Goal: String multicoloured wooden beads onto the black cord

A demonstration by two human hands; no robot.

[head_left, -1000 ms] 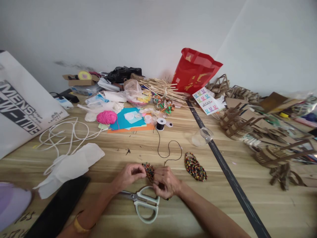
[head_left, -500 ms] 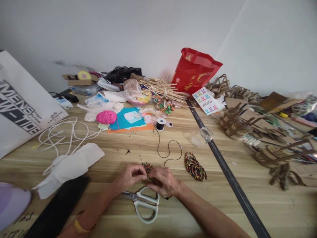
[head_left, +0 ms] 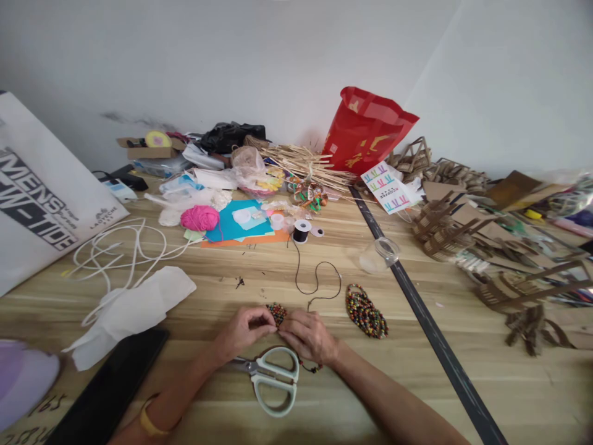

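Observation:
My left hand point(head_left: 243, 330) and my right hand point(head_left: 309, 336) meet fingertip to fingertip over a small bundle of coloured wooden beads point(head_left: 278, 313) on the wooden table point(head_left: 417, 395). Both hands pinch at the beads, fingers closed. A few beads on a thread hang below my right hand point(head_left: 311, 368). A thin black cord point(head_left: 319, 285) runs from my right hand up to a black thread spool point(head_left: 302, 230). Pale green-handled scissors point(head_left: 273, 378) lie just under my hands. A second coil of coloured beads point(head_left: 365, 311) lies to the right.
A clear plastic cup point(head_left: 380, 254) lies on its side by a dark strip point(head_left: 430, 334) across the table. White tissue point(head_left: 134, 312), white cord point(head_left: 115, 250), pink yarn point(head_left: 199, 218), coloured paper point(head_left: 238, 225), a red bag point(head_left: 365, 133), cardboard pieces point(head_left: 486, 241) and a black slab point(head_left: 111, 389) surround the hands.
My right hand has shifted slightly down and its fingers now meet the left hand's at the bead bundle, less of which shows. The scissors have stayed put.

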